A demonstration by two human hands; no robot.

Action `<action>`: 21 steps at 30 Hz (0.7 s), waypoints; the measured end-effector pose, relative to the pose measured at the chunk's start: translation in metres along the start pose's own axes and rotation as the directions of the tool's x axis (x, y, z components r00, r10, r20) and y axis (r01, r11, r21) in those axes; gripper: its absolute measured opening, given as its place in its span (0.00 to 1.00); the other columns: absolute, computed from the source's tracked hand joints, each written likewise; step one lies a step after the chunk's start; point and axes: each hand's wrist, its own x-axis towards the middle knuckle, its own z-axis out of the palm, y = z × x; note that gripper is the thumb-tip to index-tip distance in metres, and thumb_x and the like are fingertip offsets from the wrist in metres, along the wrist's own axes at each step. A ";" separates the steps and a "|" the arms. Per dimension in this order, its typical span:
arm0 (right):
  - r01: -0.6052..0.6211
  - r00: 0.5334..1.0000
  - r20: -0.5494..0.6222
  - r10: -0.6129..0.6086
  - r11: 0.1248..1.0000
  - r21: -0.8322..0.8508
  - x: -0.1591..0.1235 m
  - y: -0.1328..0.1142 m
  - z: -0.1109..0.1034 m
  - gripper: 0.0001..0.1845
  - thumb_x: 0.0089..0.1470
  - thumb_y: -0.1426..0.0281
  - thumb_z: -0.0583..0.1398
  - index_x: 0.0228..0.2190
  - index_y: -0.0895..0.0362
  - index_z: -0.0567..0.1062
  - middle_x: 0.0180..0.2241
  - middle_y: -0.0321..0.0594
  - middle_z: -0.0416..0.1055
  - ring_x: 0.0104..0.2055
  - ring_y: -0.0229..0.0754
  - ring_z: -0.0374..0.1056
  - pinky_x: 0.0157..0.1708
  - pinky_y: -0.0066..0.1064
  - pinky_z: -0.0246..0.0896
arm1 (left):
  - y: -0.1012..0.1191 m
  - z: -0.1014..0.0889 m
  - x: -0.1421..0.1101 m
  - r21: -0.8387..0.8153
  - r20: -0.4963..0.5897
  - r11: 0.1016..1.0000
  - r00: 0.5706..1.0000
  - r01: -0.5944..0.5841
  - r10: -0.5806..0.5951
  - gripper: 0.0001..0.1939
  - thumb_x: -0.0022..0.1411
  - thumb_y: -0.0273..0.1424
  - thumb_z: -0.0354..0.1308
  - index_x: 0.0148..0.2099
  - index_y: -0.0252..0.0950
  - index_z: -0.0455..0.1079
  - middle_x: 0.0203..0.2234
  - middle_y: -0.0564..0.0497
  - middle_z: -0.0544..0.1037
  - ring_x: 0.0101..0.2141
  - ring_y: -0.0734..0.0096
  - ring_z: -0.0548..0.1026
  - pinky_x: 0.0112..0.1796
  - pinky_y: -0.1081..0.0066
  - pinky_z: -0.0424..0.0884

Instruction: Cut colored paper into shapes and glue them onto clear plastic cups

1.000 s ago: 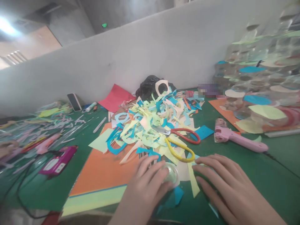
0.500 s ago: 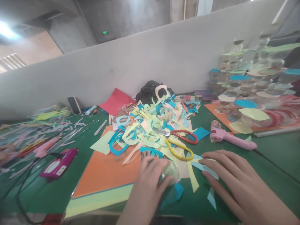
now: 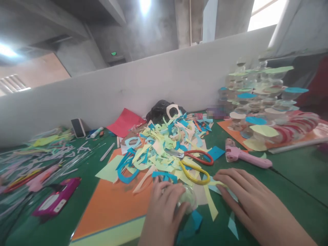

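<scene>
My left hand [image 3: 166, 205] is closed around a small clear plastic cup [image 3: 188, 199] near the front of the table; its far side is hidden by my fingers. Pale green shows through the cup. My right hand [image 3: 246, 196] lies with fingers stretched out over light blue and yellow paper scraps [image 3: 217, 186] and holds nothing. Just beyond both hands rest scissors [image 3: 182, 155] with one red and one yellow handle, on a heap of cut paper [image 3: 164, 143]. A blue paper scrap [image 3: 196, 220] lies beside the cup.
Orange and green sheets [image 3: 115, 205] lie at front left. A pink glue gun [image 3: 246, 158] with a cord is at right, before stacked clear cups with paper discs [image 3: 256, 120]. A magenta device [image 3: 57, 198], a phone [image 3: 78, 128] and paper strips occupy the left. A grey partition [image 3: 102, 92] stands behind.
The camera view has tilted slightly, so the table's back part sits lower and the stacked cups appear further left. Both hands keep nearly the same places on the table.
</scene>
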 end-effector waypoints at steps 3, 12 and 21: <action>-0.023 1.000 -0.017 0.021 0.982 -0.186 -0.003 0.018 0.000 0.18 0.65 0.74 0.44 0.43 0.57 0.72 0.43 0.48 0.74 0.46 0.52 0.69 0.43 0.44 0.66 | 0.000 0.005 -0.004 -0.011 -0.015 0.998 0.998 0.060 -0.060 0.13 0.66 0.34 0.52 0.52 0.44 0.68 0.42 0.46 0.76 0.48 0.55 0.71 0.57 0.41 0.63; -0.270 0.923 0.079 0.376 0.782 -0.562 -0.019 0.093 0.025 0.14 0.61 0.69 0.53 0.46 0.61 0.70 0.42 0.53 0.72 0.37 0.56 0.68 0.33 0.42 0.65 | 0.013 0.004 -0.002 0.009 0.015 0.951 0.951 0.309 -0.309 0.15 0.67 0.39 0.50 0.54 0.47 0.69 0.53 0.45 0.70 0.61 0.53 0.63 0.58 0.47 0.63; -0.452 0.855 0.034 0.517 0.777 -0.437 -0.018 0.108 0.051 0.19 0.59 0.75 0.51 0.50 0.66 0.69 0.38 0.56 0.72 0.41 0.57 0.68 0.37 0.42 0.63 | 0.012 -0.002 0.004 -0.075 0.112 0.921 0.921 0.383 -0.374 0.17 0.66 0.40 0.51 0.55 0.46 0.68 0.55 0.43 0.68 0.60 0.54 0.64 0.54 0.51 0.68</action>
